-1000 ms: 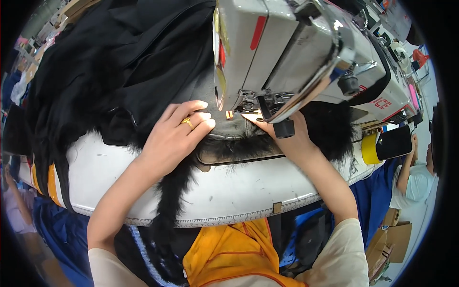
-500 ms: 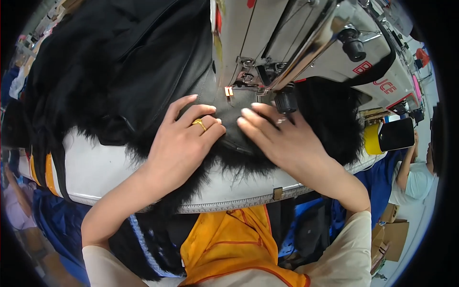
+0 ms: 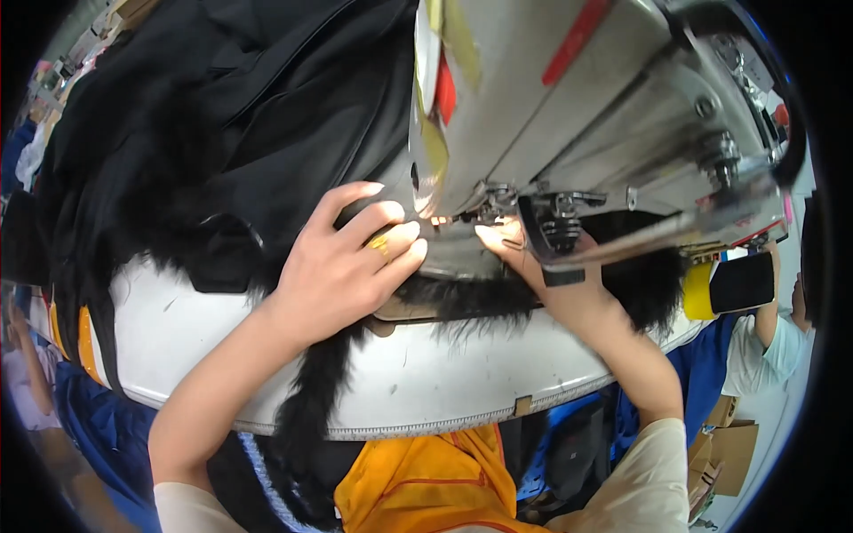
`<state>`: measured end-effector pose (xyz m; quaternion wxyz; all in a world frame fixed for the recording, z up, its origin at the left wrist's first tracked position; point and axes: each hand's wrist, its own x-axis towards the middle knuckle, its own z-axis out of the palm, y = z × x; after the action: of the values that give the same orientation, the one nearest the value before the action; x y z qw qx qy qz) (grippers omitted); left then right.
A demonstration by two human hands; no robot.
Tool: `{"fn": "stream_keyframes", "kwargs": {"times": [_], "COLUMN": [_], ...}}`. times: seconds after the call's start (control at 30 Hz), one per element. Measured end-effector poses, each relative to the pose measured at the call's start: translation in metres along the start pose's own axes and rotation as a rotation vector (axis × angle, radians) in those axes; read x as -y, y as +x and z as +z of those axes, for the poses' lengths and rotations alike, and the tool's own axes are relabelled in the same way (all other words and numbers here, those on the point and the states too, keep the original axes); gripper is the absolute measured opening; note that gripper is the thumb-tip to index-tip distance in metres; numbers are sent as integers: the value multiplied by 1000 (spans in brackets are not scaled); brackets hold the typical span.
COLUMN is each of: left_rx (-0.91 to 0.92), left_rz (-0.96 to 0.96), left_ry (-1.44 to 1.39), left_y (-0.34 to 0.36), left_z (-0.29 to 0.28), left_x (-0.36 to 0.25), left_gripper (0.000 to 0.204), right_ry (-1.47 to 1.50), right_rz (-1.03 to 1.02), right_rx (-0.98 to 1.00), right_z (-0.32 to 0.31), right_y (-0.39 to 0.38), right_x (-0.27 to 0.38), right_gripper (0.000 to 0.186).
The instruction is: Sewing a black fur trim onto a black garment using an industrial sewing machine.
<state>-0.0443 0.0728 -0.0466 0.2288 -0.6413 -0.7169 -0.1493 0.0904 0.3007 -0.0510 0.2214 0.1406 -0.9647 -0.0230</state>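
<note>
My left hand [image 3: 342, 271] lies with fingers spread on a black garment [image 3: 293, 115], left of the sewing machine's [image 3: 533, 115] needle area. A gold ring sits on one finger. My right hand [image 3: 569, 289] reaches in from the right. Its fingertips rest on the cloth beside the lit needle area, stretched out; the machine head hides part of this hand. Between the hands, the black cloth lies under the machine, with a black fur trim [image 3: 471, 298] along its near edge. A fur strip hangs over the table edge at my left wrist.
A white sewing table [image 3: 204, 329] has a measuring tape [image 3: 462, 419] along its front edge. At right stands a yellow and black object [image 3: 697, 291]. Another person [image 3: 769, 351] sits beyond it, near cardboard boxes [image 3: 733, 453]. An orange apron [image 3: 426, 484] covers my lap.
The view has shifted nearer the machine head, which appears larger and covers more of my right hand. The fur edge between my hands has moved farther away, baring more white table.
</note>
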Motion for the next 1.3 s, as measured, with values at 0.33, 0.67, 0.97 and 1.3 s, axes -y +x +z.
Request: {"fn": "stream_keyframes", "kwargs": {"times": [0.33, 0.67, 0.97, 1.3], "left_rx": [-111, 169, 1, 77], "left_rz": [34, -33, -186, 243], "left_ry": [84, 183, 188, 202], "left_y": [13, 8, -5, -17], "left_z": [7, 2, -8, -38], "left_x": [1, -24, -3, -13], "left_gripper": [19, 31, 38, 25], "right_ry": [-2, -135, -170, -22], "right_rz": [-18, -23, -7, -73], "right_rx": [-67, -82, -79, 181], "right_z": [6, 1, 3, -46], "right_y": [-7, 1, 5, -29], "right_x": [-14, -3, -3, -5], "right_gripper": [8, 6, 7, 56]}}
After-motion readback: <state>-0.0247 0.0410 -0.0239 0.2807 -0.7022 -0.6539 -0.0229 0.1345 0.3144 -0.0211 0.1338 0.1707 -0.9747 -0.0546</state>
